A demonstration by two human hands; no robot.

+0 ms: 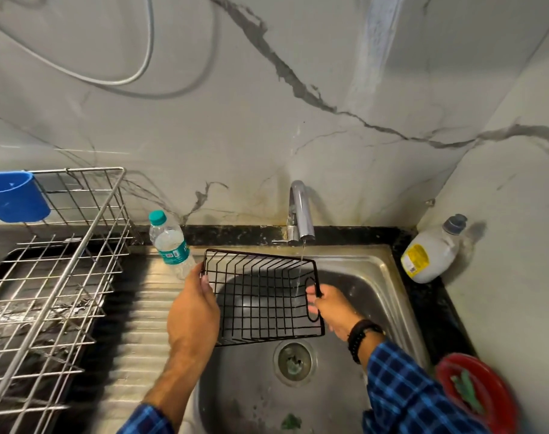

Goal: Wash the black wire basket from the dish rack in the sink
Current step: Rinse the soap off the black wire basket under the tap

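The black wire basket (260, 296) hangs over the steel sink (376, 277), tilted on its side with its open mouth toward me. My left hand (193, 308) grips its left rim. My right hand (331, 305) holds the oval handle at its right end. Water runs from the tap (301, 211) in a thin stream onto the basket's right part. The silver wire dish rack (57, 261) stands on the left over a dark tray.
A plastic water bottle (171, 245) leans at the sink's back left corner. A blue holder (13, 195) hangs on the rack. A white soap bottle (429, 252) stands at the back right. A red plate (476, 393) with green scraps sits at the right. The drain (293, 361) is below the basket.
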